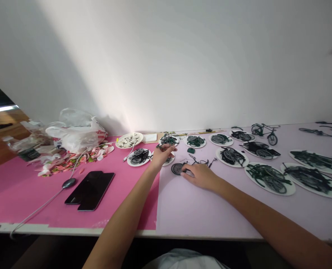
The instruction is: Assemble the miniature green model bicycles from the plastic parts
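My left hand (162,155) is over the plates near the middle of the table, its fingers pinched on a small dark green part (159,147). Behind it lies a plate of green parts (168,139), and a plate with a wheel (170,158) is partly hidden under the hand. My right hand (196,175) rests low on the light purple surface, its fingers closed at the edge of a dark spoked wheel (177,169); what they grip is too small to tell. Thin dark bicycle parts (202,161) and a small green block (191,150) lie just beyond it.
An assembled toy bicycle (265,133) stands at the right among plates of parts (269,178). On the pink left side are two phones (95,190), a computer mouse (69,183) with its cable, fake petals (70,164), a plastic bag (76,134) and a bowl of white pieces (129,140).
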Tool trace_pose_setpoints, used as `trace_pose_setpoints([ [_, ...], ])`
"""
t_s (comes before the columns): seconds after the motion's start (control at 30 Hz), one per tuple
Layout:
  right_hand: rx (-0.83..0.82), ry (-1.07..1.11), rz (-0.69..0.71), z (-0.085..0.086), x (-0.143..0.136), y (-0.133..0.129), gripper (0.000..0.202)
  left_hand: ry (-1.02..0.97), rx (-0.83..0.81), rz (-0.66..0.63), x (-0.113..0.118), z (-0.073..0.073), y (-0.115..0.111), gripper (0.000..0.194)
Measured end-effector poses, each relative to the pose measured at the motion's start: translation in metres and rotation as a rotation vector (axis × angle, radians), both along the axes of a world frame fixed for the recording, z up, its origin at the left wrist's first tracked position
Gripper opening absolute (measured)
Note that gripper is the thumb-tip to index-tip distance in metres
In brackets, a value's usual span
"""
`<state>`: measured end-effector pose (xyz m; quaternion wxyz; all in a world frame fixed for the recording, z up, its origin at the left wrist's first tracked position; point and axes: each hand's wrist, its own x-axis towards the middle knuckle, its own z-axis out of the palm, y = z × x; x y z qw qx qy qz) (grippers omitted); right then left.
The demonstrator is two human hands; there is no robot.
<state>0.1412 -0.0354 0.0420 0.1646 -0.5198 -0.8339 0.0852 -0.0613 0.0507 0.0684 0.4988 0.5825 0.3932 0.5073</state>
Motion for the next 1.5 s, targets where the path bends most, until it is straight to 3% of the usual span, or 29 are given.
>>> trace_pose_setpoints([
  [0.5, -0.063, 0.074, -0.257, 0.011, 0.034, 0.015, 0.049, 0.068, -0.016, 0.009, 0.008, 0.004, -0.017, 0.034],
  [0.63, -0.069, 0.028, -0.245, 0.005, 0.034, 0.016, 0.067, 0.102, -0.011, -0.008, 0.01, 0.005, -0.021, 0.032],
  [0.87, -0.094, 0.076, -0.225, -0.001, 0.033, 0.017, 0.071, 0.109, 0.002, -0.047, 0.012, 0.006, -0.025, 0.032],
  [1.0, -0.127, 0.171, -0.216, -0.002, 0.032, 0.017, 0.069, 0.119, -0.001, -0.051, 0.013, 0.008, -0.027, 0.029],
  [1.33, -0.092, 0.31, -0.136, -0.004, 0.033, 0.019, 0.039, 0.075, -0.024, -0.06, 0.013, 0.006, -0.026, 0.027],
  [1.5, -0.026, 0.54, -0.163, -0.004, 0.033, 0.024, 0.045, 0.069, -0.024, -0.09, 0.012, 0.003, -0.024, 0.03],
])
